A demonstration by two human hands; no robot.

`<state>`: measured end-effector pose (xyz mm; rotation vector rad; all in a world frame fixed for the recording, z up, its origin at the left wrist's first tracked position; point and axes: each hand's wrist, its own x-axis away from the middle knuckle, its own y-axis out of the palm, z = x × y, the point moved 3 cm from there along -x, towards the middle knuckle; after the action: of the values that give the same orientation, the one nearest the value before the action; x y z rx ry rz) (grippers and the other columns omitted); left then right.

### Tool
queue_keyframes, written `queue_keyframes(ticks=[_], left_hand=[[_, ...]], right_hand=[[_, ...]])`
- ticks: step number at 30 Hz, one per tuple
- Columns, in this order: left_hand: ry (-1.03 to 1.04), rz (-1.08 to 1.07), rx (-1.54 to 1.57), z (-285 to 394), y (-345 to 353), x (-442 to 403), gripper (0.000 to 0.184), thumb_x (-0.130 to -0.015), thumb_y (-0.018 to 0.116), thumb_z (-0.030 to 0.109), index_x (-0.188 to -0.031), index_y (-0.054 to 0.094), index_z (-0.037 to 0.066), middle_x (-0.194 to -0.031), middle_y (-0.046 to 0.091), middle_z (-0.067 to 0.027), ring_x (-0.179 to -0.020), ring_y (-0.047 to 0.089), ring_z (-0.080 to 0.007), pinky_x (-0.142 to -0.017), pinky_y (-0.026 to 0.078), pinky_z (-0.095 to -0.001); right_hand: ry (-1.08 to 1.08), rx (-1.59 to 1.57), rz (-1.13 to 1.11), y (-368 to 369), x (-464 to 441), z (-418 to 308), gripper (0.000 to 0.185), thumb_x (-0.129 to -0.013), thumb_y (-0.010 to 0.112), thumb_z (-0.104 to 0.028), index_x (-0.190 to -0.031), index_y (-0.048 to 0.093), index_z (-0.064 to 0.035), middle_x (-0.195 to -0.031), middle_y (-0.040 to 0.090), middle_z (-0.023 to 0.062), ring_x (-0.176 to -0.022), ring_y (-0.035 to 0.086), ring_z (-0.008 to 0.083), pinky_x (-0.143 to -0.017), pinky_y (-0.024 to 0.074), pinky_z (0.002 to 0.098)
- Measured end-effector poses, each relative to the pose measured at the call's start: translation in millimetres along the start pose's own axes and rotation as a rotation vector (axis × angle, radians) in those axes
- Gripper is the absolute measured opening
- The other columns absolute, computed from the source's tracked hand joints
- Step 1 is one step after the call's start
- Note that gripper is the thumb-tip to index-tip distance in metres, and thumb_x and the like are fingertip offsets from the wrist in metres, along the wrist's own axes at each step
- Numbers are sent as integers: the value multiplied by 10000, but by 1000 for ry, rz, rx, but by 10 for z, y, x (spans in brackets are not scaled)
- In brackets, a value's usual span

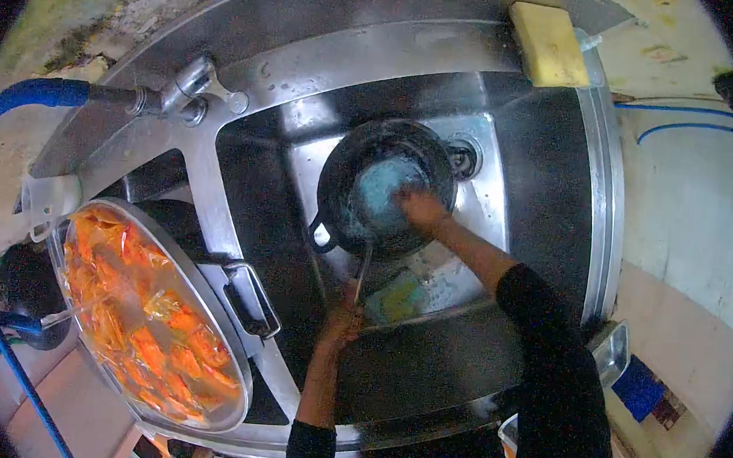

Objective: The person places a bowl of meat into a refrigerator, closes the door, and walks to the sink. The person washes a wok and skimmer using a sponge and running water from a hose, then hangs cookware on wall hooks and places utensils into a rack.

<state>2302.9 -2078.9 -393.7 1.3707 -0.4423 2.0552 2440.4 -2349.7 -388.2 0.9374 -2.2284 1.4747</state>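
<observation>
A dark round wok point(334, 169) with a loop handle at its lower left sits in the steel sink basin point(491, 196). Bluish, soapy-looking water lies in its middle. My left hand point(341, 321) is closed around a thin metal handle point(365, 271) that reaches to the wok's near rim; whether it belongs to the wok or to a utensil I cannot tell. My right hand point(421, 210) is inside the wok, its fingers curled down at the soapy patch. Motion blur hides what is in them. A yellow-green flat piece point(401, 298) lies on the basin floor close to the wok.
A large round metal pan point(242, 375) at left holds orange packets in clear plastic under running water. A blue hose point(12, 98) joins the tap point(189, 83). A yellow sponge block point(548, 46) rests on the far rim. A small metal container point(610, 355) stands at right.
</observation>
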Motion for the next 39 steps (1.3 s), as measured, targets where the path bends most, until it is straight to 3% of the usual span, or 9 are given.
queue_keyframes(ticks=[1,6,10,12,19,29,34,37,39], left_hand=[[-198,-149,424,109,9,95,548,-845,436,279,-1329,199,181,-743,499,-108,-560,514,-213,-394,407,-325],[-111,-52,299,557,147,292,501,-833,442,412,-1254,275,198,-593,419,-42,-393,383,-125,-308,291,-242],[109,173,-367,149,23,66,388,-849,397,463,-1105,407,172,-553,395,-13,-356,340,-107,-300,275,-233],[-373,-142,432,388,50,315,403,-848,378,510,-945,487,135,-504,364,15,-334,309,-87,-291,255,-225],[-240,-457,857,428,195,400,468,-800,390,598,-758,440,135,-447,314,51,-314,251,-61,-281,211,-216],[150,325,-394,781,259,534,506,-846,399,463,-1006,507,-4,-649,550,-189,-512,529,-299,-534,431,-400],[121,409,-687,1284,251,813,531,-853,371,468,-942,539,-28,-699,562,-267,-612,549,-411,-590,452,-447],[319,331,-507,1198,213,854,553,-862,335,490,-727,548,-2,-572,547,-182,-504,548,-329,-492,447,-403],[-97,-134,147,1367,252,1047,565,-849,320,544,-582,470,70,-434,440,-67,-371,461,-202,-396,398,-313]], right_hand=[[119,9,184,-152,-51,128,423,-731,444,-41,-1152,403,-11,-1139,442,215,-998,496,361,-822,430,466],[322,-133,584,-115,-519,-61,443,-712,459,-31,-1150,408,4,-1174,426,232,-1031,472,385,-854,412,462],[-162,-251,448,344,-425,-329,519,-685,499,-21,-1193,392,-39,-1161,441,229,-1030,466,396,-885,385,454],[-147,-288,145,248,-201,-208,543,-684,513,-26,-1210,389,-87,-1155,452,221,-1032,473,375,-890,379,454],[172,-85,495,-202,-492,7,501,-735,461,-71,-1226,360,-59,-1154,448,221,-1009,483,396,-895,365,466],[-201,-471,-3,142,-117,-80,435,-761,561,-264,-1126,475,-43,-1114,495,196,-1016,473,371,-879,376,423],[-139,-411,270,-737,324,125,378,-778,555,-263,-1065,501,-22,-1036,532,206,-969,505,359,-852,390,411],[-28,-471,474,-1222,549,285,351,-786,553,-242,-1046,501,-11,-1007,545,202,-946,521,350,-833,399,386],[41,-506,569,-1339,629,371,344,-790,554,-231,-1045,496,-6,-990,552,200,-938,529,342,-826,401,372]])
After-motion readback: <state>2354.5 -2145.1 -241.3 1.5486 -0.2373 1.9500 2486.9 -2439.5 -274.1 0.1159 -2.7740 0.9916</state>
